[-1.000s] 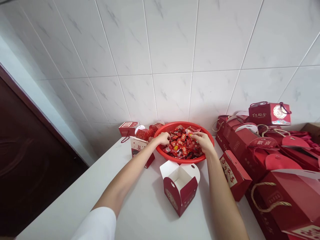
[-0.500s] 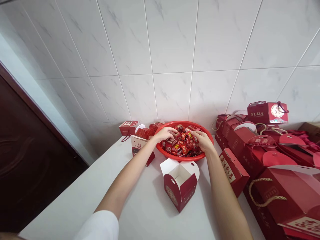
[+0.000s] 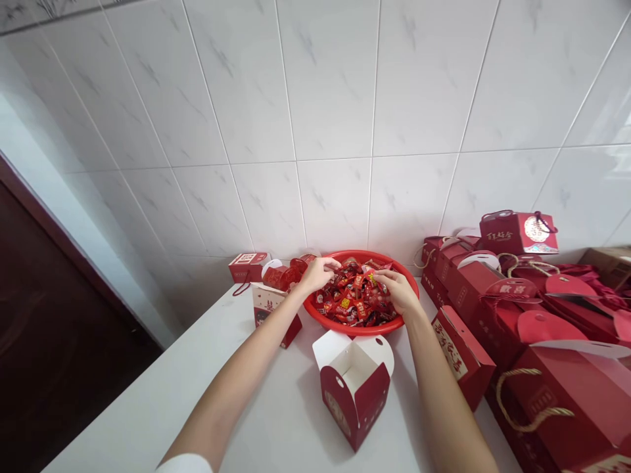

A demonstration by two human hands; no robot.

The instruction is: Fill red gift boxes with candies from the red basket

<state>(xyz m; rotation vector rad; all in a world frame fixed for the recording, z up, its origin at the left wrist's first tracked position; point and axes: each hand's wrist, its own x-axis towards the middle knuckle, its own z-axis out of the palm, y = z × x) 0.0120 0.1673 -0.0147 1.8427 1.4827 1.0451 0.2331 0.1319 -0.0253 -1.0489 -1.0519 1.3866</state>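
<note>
A red plastic basket [image 3: 340, 328] full of red-wrapped candies [image 3: 352, 302] stands against the wall. Over its left rim is my left hand [image 3: 319, 274], fingers bent and drawn together; whatever they pinch is too small to make out. Across the basket, my right hand [image 3: 398, 290] has its thumb and fingertips down among the candies, closed at a wrapper whose details are unclear. In front of the basket stands a dark red gift box [image 3: 355, 394], its top flaps raised and its white inside showing. Left of the basket, partly behind my left forearm, is a box with a cream printed panel [image 3: 266, 299].
Red gift boxes with rope handles [image 3: 547, 387] crowd the right side, one small box [image 3: 520, 232] on top. At the back left sit another small red box [image 3: 249, 267] and red rounded items [image 3: 283, 274]. Behind the white table [image 3: 197, 374] rises a tiled wall [image 3: 335, 98].
My left hand has drawn slightly up and left from the candies. My right hand stays at the basket's right side. The view has tilted up a little, so everything sits lower.
</note>
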